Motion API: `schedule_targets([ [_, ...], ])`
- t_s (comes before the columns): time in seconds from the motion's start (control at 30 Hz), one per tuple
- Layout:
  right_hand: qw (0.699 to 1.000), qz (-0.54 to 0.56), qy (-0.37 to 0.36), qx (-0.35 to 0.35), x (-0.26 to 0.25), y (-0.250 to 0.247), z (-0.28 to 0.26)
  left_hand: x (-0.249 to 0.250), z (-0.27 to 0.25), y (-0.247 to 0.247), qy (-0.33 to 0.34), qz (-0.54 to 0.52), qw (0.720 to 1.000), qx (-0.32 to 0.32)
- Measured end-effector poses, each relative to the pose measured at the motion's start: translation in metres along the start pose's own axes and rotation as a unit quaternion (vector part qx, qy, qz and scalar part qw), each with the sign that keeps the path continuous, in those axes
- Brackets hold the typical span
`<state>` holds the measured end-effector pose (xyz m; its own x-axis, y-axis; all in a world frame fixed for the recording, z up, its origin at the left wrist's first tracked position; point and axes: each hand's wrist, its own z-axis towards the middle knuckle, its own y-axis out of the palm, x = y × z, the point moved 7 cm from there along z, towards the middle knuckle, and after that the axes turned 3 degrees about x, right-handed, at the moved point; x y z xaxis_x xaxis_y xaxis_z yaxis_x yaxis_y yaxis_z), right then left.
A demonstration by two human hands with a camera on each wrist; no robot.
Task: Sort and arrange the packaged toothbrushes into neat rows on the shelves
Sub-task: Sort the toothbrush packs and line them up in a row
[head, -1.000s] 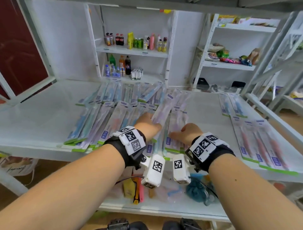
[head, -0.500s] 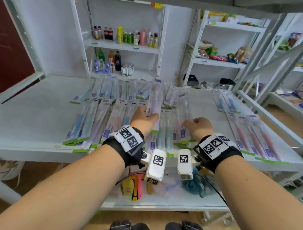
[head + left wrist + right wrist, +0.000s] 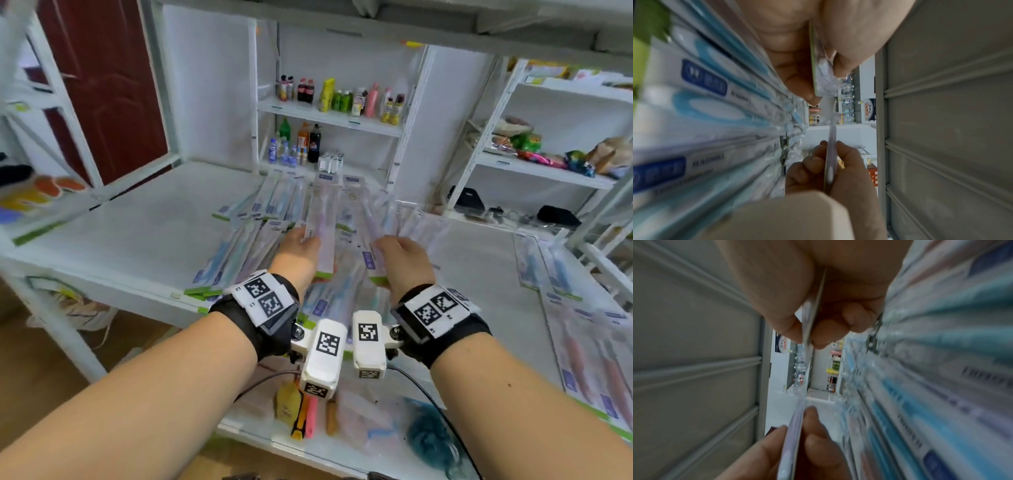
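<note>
Many packaged toothbrushes lie in a loose pile (image 3: pixel 239 253) on the white shelf (image 3: pixel 137 240); it also shows blurred as the pile (image 3: pixel 715 97) and the pile (image 3: pixel 931 369). My left hand (image 3: pixel 308 240) holds one purple-toned pack (image 3: pixel 323 219) lifted above the pile, pinched between thumb and fingers at its lower part. The left wrist view shows this left hand (image 3: pixel 818 87) gripping the pack (image 3: pixel 821 76) edge-on. My right hand (image 3: pixel 383 245) pinches a second pack (image 3: pixel 371 226) just to the right. In the right wrist view the right hand (image 3: pixel 807 337) clamps its pack (image 3: pixel 813 308).
A row of pink toothbrush packs (image 3: pixel 589 349) lies along the shelf's right end. Bottles (image 3: pixel 335 99) fill the back shelves behind a white upright post (image 3: pixel 404 137). Brushes and a blue sponge sit on the lower shelf (image 3: pixel 308 442). A shelf underside hangs close overhead.
Both hands have risen from pressing on the pile, each now holding one pack lifted off it. The head view has swung up and left.
</note>
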<state>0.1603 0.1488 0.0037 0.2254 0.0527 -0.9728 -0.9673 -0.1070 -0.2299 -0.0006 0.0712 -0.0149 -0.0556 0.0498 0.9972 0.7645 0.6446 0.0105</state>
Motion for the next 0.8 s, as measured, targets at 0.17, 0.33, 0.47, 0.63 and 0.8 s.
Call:
schedule_targets([
  [0.17, 0.996, 0.043, 0.010, -0.081, -0.015, 0.079, -0.005, -0.006, -0.004, -0.065, -0.024, -0.050, 0.997, 0.050],
  [0.33, 0.980, 0.012, -0.010, -0.199, -0.038, 0.173, -0.028, -0.010, 0.003, -0.153, -0.023, -0.012, 0.990, 0.141],
  [0.47, 0.956, 0.008, 0.018, -0.293, -0.044, 0.256, -0.053, -0.015, 0.011, -0.234, -0.033, 0.015, 0.981, 0.189],
  [0.63, 0.936, -0.040, 0.037, -0.348, -0.034, 0.331, -0.077, -0.024, 0.027, -0.314, -0.034, 0.080, 0.978, 0.190],
  [0.8, 0.929, -0.094, 0.036, -0.356, -0.025, 0.376, -0.088, -0.044, 0.048, -0.360, -0.061, 0.102, 0.980, 0.161],
])
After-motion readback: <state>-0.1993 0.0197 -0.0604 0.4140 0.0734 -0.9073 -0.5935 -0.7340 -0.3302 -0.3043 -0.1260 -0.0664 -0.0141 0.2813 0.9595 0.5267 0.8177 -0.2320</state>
